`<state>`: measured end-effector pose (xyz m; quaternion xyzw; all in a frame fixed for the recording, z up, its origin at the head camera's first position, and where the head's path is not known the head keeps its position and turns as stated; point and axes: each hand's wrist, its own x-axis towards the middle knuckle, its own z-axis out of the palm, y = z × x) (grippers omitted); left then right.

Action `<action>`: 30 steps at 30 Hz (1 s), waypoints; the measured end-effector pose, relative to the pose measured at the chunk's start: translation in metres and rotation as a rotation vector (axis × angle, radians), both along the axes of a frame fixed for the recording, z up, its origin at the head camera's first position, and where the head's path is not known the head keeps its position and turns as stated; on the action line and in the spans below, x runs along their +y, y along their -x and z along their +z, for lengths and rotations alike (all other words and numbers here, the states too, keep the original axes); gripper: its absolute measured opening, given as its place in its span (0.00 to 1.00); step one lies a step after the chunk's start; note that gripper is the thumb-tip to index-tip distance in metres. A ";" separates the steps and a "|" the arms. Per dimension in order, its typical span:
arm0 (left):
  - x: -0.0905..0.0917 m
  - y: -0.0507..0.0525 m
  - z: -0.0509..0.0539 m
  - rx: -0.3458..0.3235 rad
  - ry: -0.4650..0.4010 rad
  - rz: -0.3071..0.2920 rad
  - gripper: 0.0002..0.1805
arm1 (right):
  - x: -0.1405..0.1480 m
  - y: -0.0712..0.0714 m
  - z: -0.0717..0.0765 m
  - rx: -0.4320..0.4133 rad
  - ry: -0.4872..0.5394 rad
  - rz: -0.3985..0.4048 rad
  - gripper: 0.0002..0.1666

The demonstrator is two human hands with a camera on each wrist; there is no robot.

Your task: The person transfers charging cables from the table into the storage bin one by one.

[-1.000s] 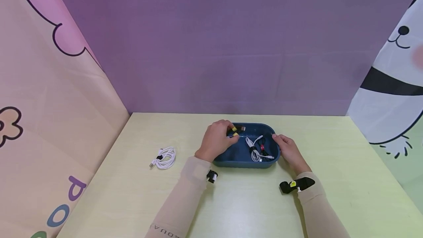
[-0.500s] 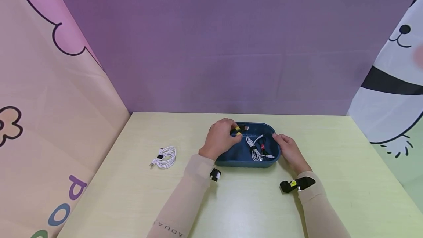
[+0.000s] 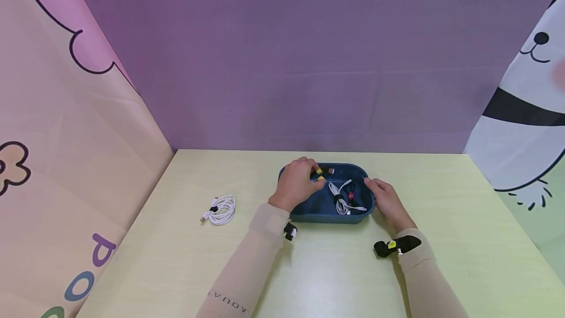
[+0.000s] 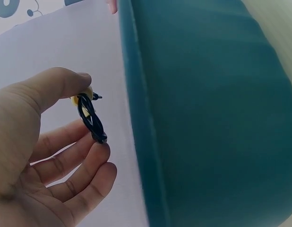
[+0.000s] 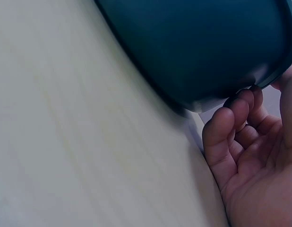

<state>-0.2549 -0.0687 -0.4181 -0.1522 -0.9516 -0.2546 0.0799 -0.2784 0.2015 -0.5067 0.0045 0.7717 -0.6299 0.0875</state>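
My left hand [image 3: 296, 183] is over the left part of a dark blue plastic bin [image 3: 311, 208]. It pinches a coiled black cable [image 4: 93, 119] with a yellow tie; a metal USB plug [image 3: 331, 171] pokes out past the fingers in the head view. At the bin's right end, my right hand [image 3: 388, 202] grips the rim, thumb on top and fingers [image 5: 220, 127] against the outer wall. Inside the bin, toward the right, lie a bundled white cable [image 3: 340, 202] and a dark cable with a red tie [image 3: 350, 195], partly overlapped.
Left of the bin, a coiled white cable [image 3: 222, 210] with a black tie lies on the pale wooden table [image 3: 326, 264]. A purple cloth backdrop [image 3: 282, 63] rises behind the table, with printed cloth panels at both sides.
My left hand has shifted slightly to the right over the bin, carrying the black cable. The right hand stays on the rim, and the other cables lie as before.
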 end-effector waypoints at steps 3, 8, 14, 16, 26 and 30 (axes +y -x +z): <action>0.000 0.001 -0.002 0.000 0.008 -0.002 0.21 | 0.000 0.002 0.000 -0.004 -0.003 0.011 0.23; 0.000 0.002 -0.003 -0.011 0.014 0.001 0.20 | -0.001 0.002 -0.002 -0.006 -0.003 0.000 0.23; 0.000 0.004 -0.004 -0.014 0.027 0.004 0.20 | -0.004 -0.001 0.000 0.012 0.006 -0.003 0.24; 0.000 0.004 -0.005 -0.014 0.034 0.004 0.20 | -0.004 -0.002 0.000 0.016 0.012 -0.002 0.24; 0.002 0.007 -0.005 -0.016 0.053 0.001 0.19 | -0.004 -0.001 -0.001 0.019 0.009 0.000 0.24; 0.002 0.008 -0.006 -0.020 0.052 -0.005 0.19 | -0.005 -0.001 0.000 0.009 0.007 -0.002 0.25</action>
